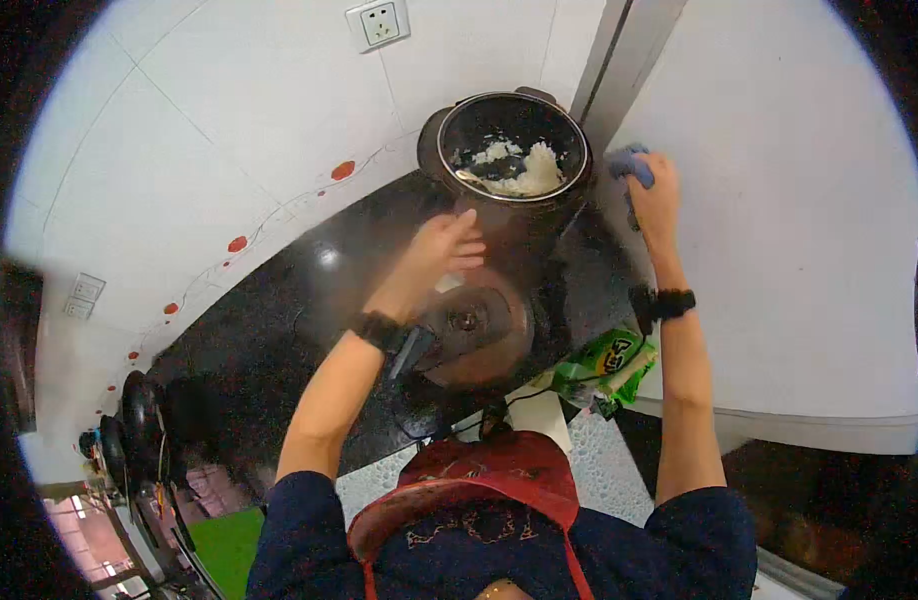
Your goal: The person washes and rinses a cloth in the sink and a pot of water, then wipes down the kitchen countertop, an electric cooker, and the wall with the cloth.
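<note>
A dark round pot point(579, 150) stands at the back of the counter, its inside facing me. Clumps of white rice point(539, 172) lie in it, with what looks like a spoon point(469, 178) at the near edge. My left hand point(449, 245) hovers just in front of the pot, slightly blurred, fingers apart and holding nothing visible. Below that hand is a round brownish thing point(519, 340) with a dark centre, possibly a lid. My right hand point(654, 190) is closed around a bunched blue-grey cloth point(627, 163), at the white panel point(779, 250) right of the pot.
A glossy black counter point(269, 340) runs along the tiled wall point(249, 90). On its right front edge lies a green packet point(614, 360). Dark pans point(142, 412) stand at the far left. A wall socket point(380, 23) is above, and a cable point(539, 392) crosses the front.
</note>
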